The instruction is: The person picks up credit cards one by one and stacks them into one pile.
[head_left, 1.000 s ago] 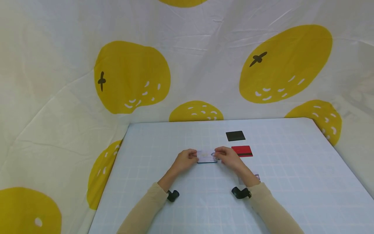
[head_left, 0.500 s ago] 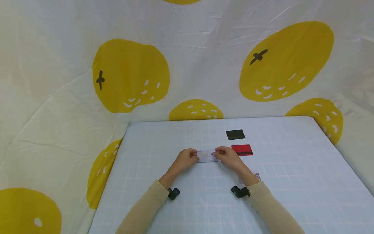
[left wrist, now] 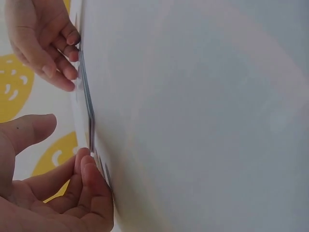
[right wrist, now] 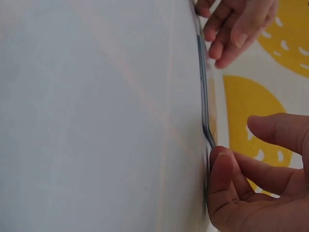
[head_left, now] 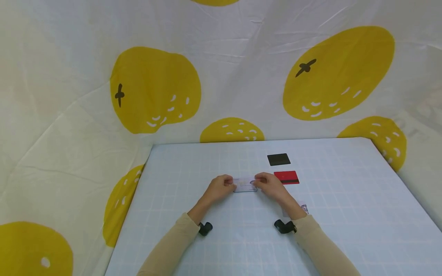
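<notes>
A thin stack of cards [head_left: 245, 185], topped by a pale printed one, lies at mid-table in the head view. My left hand [head_left: 220, 186] holds its left end with the fingertips, and my right hand [head_left: 269, 184] holds its right end. From the left wrist, the layered edge of the stack [left wrist: 86, 87] appears as a thin grey-blue strip between both hands. One digit of the left hand [left wrist: 63, 186] stands away from the strip. Likewise in the right wrist view, one digit of the right hand [right wrist: 263, 181] is apart while other fingertips meet the stack's corner [right wrist: 210, 139].
A red card [head_left: 286, 177] with a black stripe lies just beyond the right hand, and a dark card [head_left: 278, 159] farther back. Another pale printed card [head_left: 304, 208] is partly hidden under the right forearm. Behind the white table [head_left: 193, 161] hangs a fruit-patterned cloth [head_left: 235, 76].
The dark strip along the stack's near edge looks thinner and paler than one second ago. Both hands stay in nearly the same place at its two ends.
</notes>
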A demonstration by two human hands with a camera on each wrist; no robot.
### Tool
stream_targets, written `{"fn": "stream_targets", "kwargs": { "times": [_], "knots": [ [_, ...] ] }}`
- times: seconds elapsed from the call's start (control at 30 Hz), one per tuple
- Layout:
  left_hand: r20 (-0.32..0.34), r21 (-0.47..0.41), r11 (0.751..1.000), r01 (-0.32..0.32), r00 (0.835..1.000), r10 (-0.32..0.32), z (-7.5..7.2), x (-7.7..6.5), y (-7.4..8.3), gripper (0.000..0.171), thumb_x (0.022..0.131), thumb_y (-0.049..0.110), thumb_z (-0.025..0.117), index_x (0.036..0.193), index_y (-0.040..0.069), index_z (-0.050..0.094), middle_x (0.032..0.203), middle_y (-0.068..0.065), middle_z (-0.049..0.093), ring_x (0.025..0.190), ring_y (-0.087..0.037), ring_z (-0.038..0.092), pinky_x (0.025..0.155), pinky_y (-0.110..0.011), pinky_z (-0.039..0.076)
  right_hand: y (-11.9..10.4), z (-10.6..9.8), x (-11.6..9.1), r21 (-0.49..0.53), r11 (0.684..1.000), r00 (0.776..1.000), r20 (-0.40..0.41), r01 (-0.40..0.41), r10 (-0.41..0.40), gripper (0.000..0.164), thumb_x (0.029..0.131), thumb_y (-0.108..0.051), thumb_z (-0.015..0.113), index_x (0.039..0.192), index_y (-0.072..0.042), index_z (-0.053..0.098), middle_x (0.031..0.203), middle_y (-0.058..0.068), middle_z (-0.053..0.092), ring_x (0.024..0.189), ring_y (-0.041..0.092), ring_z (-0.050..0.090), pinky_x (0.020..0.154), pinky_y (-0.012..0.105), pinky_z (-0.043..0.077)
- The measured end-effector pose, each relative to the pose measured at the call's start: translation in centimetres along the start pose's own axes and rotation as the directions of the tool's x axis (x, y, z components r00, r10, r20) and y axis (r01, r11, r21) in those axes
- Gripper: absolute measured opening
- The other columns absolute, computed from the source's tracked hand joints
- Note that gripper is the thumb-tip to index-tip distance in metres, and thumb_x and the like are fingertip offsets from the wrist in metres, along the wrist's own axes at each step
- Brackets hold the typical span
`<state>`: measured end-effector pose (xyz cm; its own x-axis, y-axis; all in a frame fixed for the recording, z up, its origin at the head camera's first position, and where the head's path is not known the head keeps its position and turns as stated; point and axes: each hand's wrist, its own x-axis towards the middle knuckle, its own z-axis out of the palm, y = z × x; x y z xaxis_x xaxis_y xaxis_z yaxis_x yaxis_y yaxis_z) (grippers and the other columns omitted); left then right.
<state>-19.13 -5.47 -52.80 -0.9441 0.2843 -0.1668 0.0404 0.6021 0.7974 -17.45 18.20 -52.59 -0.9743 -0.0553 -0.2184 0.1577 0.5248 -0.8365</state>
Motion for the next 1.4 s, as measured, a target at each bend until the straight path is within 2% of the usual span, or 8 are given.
{"fn": "stream_targets", "kwargs": {
  "times": [0.17,0.43,0.7,0.83,1.03,1.27,1.4],
  "knots": [
    [-0.03,-0.016,0.999,-0.048,0.998,0.047,-0.3,0.4,1.1,0.045,0.091,0.028,0.072,0.127,0.001,0.064,0.112,-0.005,0.067,0.1,-0.019,0.062,0.086,-0.038,0.052,-0.5,-1.3,-0.2,-0.035,0.999,0.999,-0.026,0.033,-0.034,0.036,0.097,-0.02,0.066,0.129,-0.004,0.063,0.112,0.009,0.065,0.1,0.026,0.062,0.081,0.036,0.055],
    [-0.009,0.02,0.997,-0.074,0.997,0.074,-0.1,1.6,2.9,0.047,0.092,0.03,0.071,0.13,0.004,0.063,0.114,-0.004,0.067,0.102,-0.02,0.061,0.085,-0.038,0.052,-0.7,-3.4,0.1,-0.08,0.994,0.996,-0.049,0.068,-0.072,0.038,0.098,-0.021,0.065,0.131,-0.004,0.061,0.115,0.011,0.064,0.105,0.031,0.06,0.087,0.04,0.054],
    [-0.003,0.039,0.996,-0.075,0.997,0.075,0.9,3.2,4.5,0.045,0.093,0.031,0.071,0.13,0.006,0.064,0.114,-0.002,0.067,0.104,-0.019,0.062,0.089,-0.037,0.052,0.0,-5.2,0.4,-0.035,0.992,0.99,-0.075,0.12,-0.123,0.039,0.099,-0.017,0.064,0.132,0.002,0.059,0.117,0.017,0.063,0.101,0.031,0.063,0.074,0.037,0.055],
    [-0.011,0.057,0.996,-0.071,0.997,0.072,1.3,3.9,5.1,0.043,0.093,0.029,0.07,0.13,0.007,0.064,0.114,-0.002,0.067,0.103,-0.018,0.061,0.089,-0.036,0.052,0.5,-6.1,0.6,-0.039,0.992,0.989,-0.076,0.123,-0.126,0.039,0.1,-0.018,0.062,0.133,0.002,0.057,0.119,0.018,0.062,0.104,0.032,0.063,0.077,0.037,0.054],
    [-0.007,0.059,0.994,-0.091,0.996,0.092,2.2,5.4,6.1,0.042,0.094,0.028,0.07,0.129,0.006,0.063,0.113,-0.002,0.067,0.103,-0.018,0.061,0.089,-0.035,0.052,1.5,-7.6,1.7,-0.03,0.988,0.98,-0.126,0.149,-0.152,0.036,0.101,-0.017,0.061,0.131,0.002,0.059,0.119,0.018,0.063,0.105,0.033,0.063,0.082,0.035,0.052],
    [0.005,0.061,0.996,-0.071,0.998,0.07,3.9,7.3,7.0,0.041,0.095,0.027,0.069,0.13,0.006,0.063,0.113,-0.002,0.065,0.099,-0.016,0.059,0.09,-0.033,0.051,2.6,-9.4,3.2,-0.063,0.988,0.974,-0.168,0.144,-0.152,0.035,0.101,-0.015,0.059,0.131,0.003,0.059,0.118,0.021,0.063,0.109,0.037,0.061,0.093,0.047,0.05],
    [0.001,0.085,0.994,-0.076,0.997,0.076,4.9,8.6,7.4,0.041,0.094,0.026,0.071,0.128,0.006,0.064,0.11,-0.001,0.065,0.097,-0.016,0.058,0.089,-0.032,0.05,3.6,-10.6,4.4,-0.063,0.989,0.975,-0.173,0.133,-0.142,0.037,0.101,-0.015,0.06,0.132,0.003,0.058,0.12,0.022,0.062,0.109,0.039,0.061,0.093,0.048,0.048]
  ]
}}
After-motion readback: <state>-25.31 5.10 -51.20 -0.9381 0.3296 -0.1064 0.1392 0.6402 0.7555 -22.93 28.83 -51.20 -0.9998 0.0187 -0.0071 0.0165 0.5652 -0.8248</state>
